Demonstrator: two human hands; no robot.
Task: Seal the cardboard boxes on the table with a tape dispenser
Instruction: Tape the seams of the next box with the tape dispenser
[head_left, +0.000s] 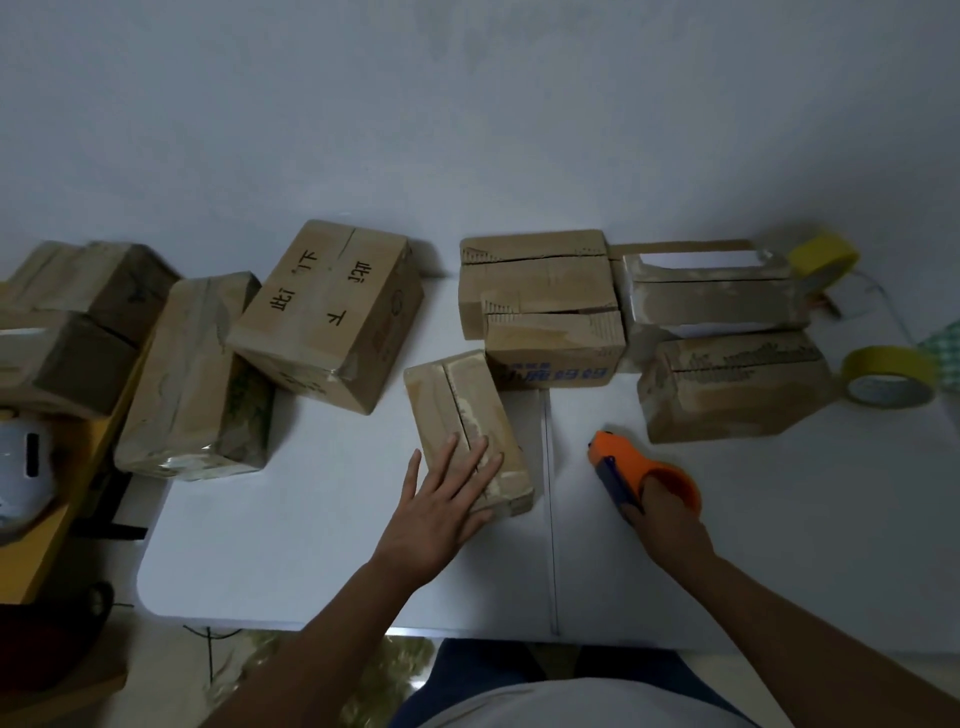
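Left hand (448, 506) flat on small cardboard box (467, 426) at bench (291, 561) centre, fingers straight and spread, right hand (667, 525) curled round orange tape dispenser (636, 475) just right of it, more boxes along plain pale wall (467, 104), two yellow tape rolls (888, 382) far right.

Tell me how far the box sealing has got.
Done: the two boxes at left, the glossy one and the printed one, look taped. In hand: left hand presses flat on the small box; right hand grips the orange dispenser. Left: the right-side boxes show open seams.
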